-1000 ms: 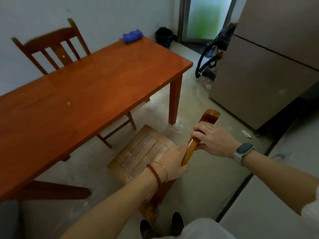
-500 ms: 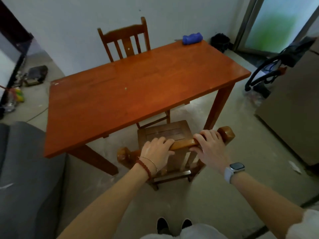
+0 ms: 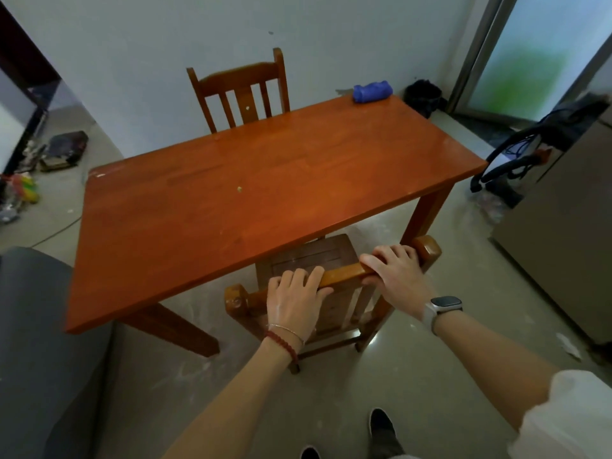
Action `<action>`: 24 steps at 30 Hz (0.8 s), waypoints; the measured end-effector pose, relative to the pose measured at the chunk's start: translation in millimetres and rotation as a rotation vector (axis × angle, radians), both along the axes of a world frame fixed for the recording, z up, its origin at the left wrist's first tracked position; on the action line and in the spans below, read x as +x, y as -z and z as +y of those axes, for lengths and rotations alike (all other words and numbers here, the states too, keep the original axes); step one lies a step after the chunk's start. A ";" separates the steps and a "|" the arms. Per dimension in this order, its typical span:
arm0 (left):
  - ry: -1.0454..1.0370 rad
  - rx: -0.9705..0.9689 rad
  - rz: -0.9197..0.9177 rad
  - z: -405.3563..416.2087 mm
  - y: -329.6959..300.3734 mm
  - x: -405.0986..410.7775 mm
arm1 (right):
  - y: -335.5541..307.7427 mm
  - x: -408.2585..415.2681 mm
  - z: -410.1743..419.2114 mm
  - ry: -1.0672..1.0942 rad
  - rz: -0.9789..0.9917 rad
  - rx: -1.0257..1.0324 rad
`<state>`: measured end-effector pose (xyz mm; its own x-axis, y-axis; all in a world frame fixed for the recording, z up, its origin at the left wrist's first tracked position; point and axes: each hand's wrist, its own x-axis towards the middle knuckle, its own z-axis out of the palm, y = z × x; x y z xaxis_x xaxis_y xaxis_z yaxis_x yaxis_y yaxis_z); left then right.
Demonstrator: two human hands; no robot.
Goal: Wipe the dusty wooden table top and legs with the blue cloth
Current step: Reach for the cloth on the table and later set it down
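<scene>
Cloth (image 3: 372, 91) rolled up at table's (image 3: 231, 200) far right corner, untouched. Left hand (image 3: 294, 303) and right hand (image 3: 395, 276) both curled over near chair's (image 3: 344, 276) top rail.

Glossy reddish wooden table (image 3: 265, 193), soft blue cloth (image 3: 372, 91), dusty polished floor (image 3: 414, 376).

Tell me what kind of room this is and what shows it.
Most likely a dining corner in a home. A wooden table stands against the wall with a wooden chair behind it, a grey sofa sits beside it, and a fridge-like appliance stands to the right.
</scene>
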<state>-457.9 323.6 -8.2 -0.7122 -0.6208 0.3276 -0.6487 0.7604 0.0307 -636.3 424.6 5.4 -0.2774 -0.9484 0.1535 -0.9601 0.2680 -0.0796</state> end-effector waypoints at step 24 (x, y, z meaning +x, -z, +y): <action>-0.146 -0.029 -0.063 -31.1 -5.2 -69.6 | -3.2 -86.6 -54.7 -0.187 -0.249 0.027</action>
<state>-527.5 292.5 -2.9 -0.6346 -0.7102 0.3048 -0.7525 0.6576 -0.0345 -722.9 369.9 8.6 -0.1233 -0.9894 0.0769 -0.9449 0.0933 -0.3138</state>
